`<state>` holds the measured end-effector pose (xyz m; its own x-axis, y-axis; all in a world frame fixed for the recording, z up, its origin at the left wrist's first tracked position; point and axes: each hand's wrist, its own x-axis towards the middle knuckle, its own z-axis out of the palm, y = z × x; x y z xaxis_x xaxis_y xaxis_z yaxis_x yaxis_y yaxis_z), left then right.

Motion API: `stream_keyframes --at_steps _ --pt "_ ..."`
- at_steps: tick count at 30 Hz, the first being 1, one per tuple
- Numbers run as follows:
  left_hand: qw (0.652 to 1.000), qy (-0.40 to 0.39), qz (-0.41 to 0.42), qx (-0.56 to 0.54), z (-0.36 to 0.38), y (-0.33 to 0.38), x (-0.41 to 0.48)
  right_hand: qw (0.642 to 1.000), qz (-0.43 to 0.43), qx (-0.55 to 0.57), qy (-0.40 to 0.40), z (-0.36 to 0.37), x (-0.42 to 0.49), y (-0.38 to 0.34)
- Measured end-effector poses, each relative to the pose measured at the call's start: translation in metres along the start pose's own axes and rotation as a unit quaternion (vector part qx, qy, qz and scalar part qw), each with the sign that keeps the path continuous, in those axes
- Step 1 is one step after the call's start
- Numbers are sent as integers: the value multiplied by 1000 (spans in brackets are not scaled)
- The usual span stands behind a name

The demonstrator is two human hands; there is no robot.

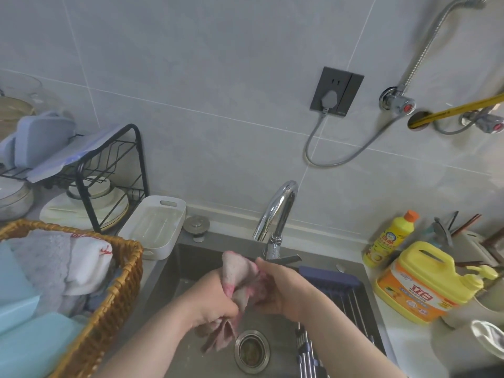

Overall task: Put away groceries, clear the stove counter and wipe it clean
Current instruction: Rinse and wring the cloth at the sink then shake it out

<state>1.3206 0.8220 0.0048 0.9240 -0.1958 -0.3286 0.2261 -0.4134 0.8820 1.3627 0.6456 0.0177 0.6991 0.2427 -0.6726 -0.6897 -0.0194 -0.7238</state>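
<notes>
— What are your hands doing?
— My left hand (pixel 215 298) and my right hand (pixel 281 290) both curl tightly around the pink cloth (pixel 237 268). The cloth is over the sink (pixel 188 257), just below the faucet (pixel 286 186).
— Which step is this?
— I think I am wringing the cloth to make it ready for wiping. Next it needs a firm twist to get the water out. Then I carry it to the stove counter, which is not visible from here.

Single view: head camera, on you. Faces forward and down over sink (pixel 188 255), close range. Your left hand (pixel 215 301), right hand (pixel 283 290) at lower centre. Wide angle: tiled wall (pixel 218 77) fills upper half, desk (pixel 403 339) at right margin.
</notes>
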Motion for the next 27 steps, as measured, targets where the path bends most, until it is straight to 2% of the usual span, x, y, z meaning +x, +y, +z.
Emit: stream_keyframes --at_steps 2,4,6,10,13,16,19,21,22,24,25,26,27 --pt "984 23 45 172 -6 8 -4 999 -26 31 4 -2 -7 2" --pt "938 50 91 330 -12 12 -9 994 -49 91 40 -7 -12 9" --pt "896 74 146 413 -18 12 -11 982 -43 178 52 -11 -19 20" --pt "868 61 258 420 -27 16 -22 982 -10 176 64 -5 -32 46" --pt "840 56 359 403 -29 12 -26 973 -2 221 65 1 -37 57" --pt "795 93 433 415 -23 14 -27 974 19 225 -18 5 -45 63" --pt "762 104 452 453 -14 20 -30 959 15 266 -95 7 -57 61" --pt "730 110 449 503 -6 19 -30 964 8 256 -75 5 -59 54" --pt "713 113 454 522 -2 16 -29 967 10 251 -36 5 -57 52" --pt "709 113 449 531 7 16 -26 960 16 276 50 6 -50 48" --pt "721 115 436 526 11 19 -26 959 1 268 92 8 -47 47" --pt "738 126 411 521 13 25 -25 959 -28 243 140 9 -45 46" --pt "777 127 367 495 15 32 -25 957 -68 211 188 8 -44 43"
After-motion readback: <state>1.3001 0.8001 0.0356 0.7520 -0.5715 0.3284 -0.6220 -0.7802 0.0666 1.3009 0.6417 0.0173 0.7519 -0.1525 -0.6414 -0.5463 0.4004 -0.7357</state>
